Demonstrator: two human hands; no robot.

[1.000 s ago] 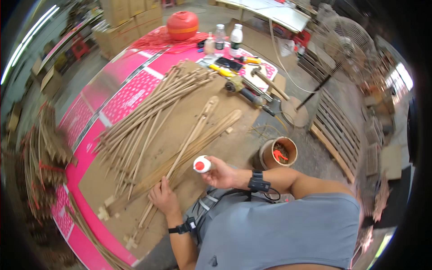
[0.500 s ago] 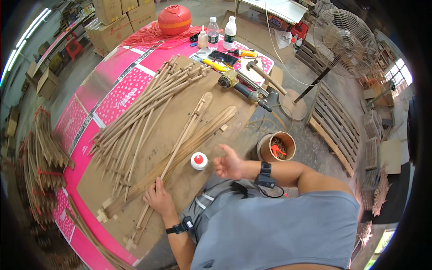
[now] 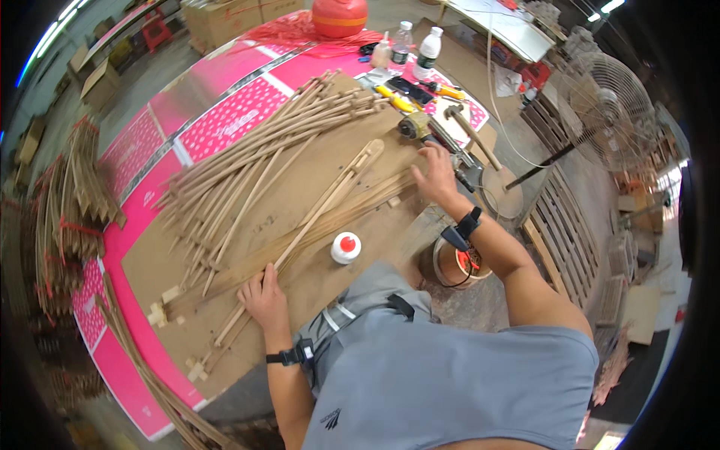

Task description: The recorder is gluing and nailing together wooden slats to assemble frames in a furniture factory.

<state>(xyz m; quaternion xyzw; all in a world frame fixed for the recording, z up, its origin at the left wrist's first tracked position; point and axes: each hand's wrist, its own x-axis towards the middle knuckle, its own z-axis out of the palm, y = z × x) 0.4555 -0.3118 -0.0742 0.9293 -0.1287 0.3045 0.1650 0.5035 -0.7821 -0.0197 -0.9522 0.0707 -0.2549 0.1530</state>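
Note:
My left hand [image 3: 264, 301] lies at the near end of a slim wooden frame [image 3: 330, 193], its fingers closed over the thin strips. Beyond it, long flat wooden slats [image 3: 322, 231] lie side by side on the brown board. My right hand [image 3: 436, 177] reaches over the handle of a yellow and black power tool [image 3: 412, 126], thumb spread from the fingers; whether it touches the handle is hard to see. A white bottle with a red cap [image 3: 346, 248] stands between me and the slats.
A heap of thin wooden rods [image 3: 255, 161] covers the board's left side. A hammer [image 3: 472, 136], phone [image 3: 411, 91] and bottles [image 3: 428, 53] sit at the far right. A bucket [image 3: 454, 264] stands by my right arm, a fan [image 3: 611, 112] beyond.
My right hand has moved from beside the white bottle forward and right to the power tool. My left hand stays on the strips. The view has shifted.

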